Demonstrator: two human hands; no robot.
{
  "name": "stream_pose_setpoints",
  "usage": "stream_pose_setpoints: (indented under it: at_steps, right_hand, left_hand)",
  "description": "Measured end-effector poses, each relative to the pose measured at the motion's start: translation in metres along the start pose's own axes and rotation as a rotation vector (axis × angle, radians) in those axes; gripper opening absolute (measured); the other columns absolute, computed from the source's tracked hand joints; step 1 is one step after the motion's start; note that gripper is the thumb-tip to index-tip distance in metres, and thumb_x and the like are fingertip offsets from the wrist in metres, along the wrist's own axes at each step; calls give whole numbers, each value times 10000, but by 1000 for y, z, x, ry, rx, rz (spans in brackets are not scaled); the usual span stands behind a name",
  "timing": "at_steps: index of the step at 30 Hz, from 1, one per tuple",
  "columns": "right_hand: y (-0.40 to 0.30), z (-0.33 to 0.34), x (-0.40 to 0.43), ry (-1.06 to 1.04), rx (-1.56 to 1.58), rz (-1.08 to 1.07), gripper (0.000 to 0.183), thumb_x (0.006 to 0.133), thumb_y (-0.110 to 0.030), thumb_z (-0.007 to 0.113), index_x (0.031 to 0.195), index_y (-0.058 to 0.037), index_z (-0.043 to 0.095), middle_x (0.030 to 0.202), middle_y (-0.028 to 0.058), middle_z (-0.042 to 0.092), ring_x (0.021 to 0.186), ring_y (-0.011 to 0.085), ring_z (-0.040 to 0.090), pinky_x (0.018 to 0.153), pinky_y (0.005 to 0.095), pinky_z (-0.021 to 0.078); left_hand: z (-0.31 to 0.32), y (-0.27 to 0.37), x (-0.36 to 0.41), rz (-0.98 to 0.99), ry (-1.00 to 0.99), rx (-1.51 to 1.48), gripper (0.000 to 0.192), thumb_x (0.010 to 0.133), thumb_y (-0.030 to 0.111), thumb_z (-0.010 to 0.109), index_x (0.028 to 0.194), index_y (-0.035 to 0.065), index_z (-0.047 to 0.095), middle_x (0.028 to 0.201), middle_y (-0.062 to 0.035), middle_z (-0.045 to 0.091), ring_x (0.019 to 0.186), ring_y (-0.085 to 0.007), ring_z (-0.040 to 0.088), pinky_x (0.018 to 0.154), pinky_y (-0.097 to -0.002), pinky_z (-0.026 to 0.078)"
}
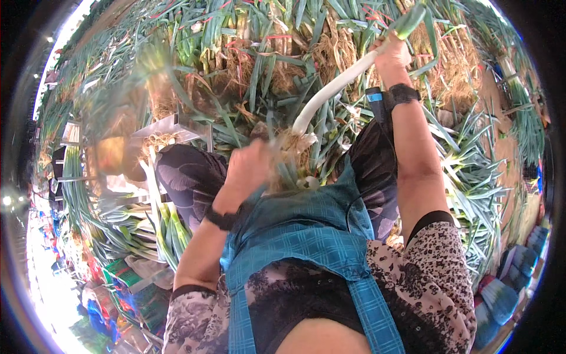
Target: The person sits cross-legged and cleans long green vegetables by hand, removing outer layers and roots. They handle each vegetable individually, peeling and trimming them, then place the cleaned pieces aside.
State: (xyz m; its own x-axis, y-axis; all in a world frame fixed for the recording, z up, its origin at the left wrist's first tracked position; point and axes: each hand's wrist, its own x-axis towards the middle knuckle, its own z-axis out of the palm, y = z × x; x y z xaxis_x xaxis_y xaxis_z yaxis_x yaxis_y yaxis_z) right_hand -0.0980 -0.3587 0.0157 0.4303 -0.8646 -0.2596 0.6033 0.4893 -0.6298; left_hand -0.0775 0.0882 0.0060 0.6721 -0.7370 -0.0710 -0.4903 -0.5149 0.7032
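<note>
A long white leek [332, 92] slants across the space before my knees. My right hand [391, 55] grips it high up, just below its green top. The root end hangs low, with a tuft of brown roots [297, 148] around it. Close beside those roots is my left hand [250, 166], blurred, its fingers curled. Something dark shows just past the left knuckles, too smeared to name, and whether the hand holds it is unclear. Green leek leaves and trimmings [283, 113] lie on the ground between my knees.
Leek bundles [278, 40] with pinkish ties stand in rows ahead. A metal stand [170, 126] is by my left knee, near loose leeks [163, 221]. Another leek pile [471, 194] lies at right. Blue-grey packages [499, 301] sit at lower right; a green bag [121, 274] at lower left.
</note>
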Motion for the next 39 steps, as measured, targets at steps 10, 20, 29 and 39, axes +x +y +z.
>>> stream_pose_setpoints:
  at_steps: [10,20,29,39]
  right_hand:
    - [1,9,-20,-71,82,-6,213,960,-275,478,965,-66,436,742,93,499,626,222,487,596,390,440]
    - [-14,27,-49,-600,188,161,254,939,-284,550,1110,-108,486,883,118,626,787,274,633,663,403,515]
    - [86,78,-129,-999,-805,-389,575,846,-56,666,1377,-74,447,1302,91,561,1131,212,570,967,324,445]
    - [78,-15,-82,-883,-2079,-260,358,751,-267,694,1052,-79,649,951,179,652,921,357,628,785,438,505]
  left_hand:
    - [-6,24,46,363,390,66,550,812,282,719,1229,-28,541,1091,-200,632,1059,-323,587,945,-399,440]
    - [-4,-1,28,-29,-808,275,355,863,274,622,1127,38,636,1131,-206,625,1040,-354,596,895,-379,470]
    - [-21,72,157,125,202,-795,637,760,297,783,1214,-37,488,1085,-110,599,1005,-234,581,898,-371,467]
    - [-104,-20,119,93,386,-1786,354,906,235,613,1144,6,487,1165,-176,564,1133,-330,548,1037,-467,396]
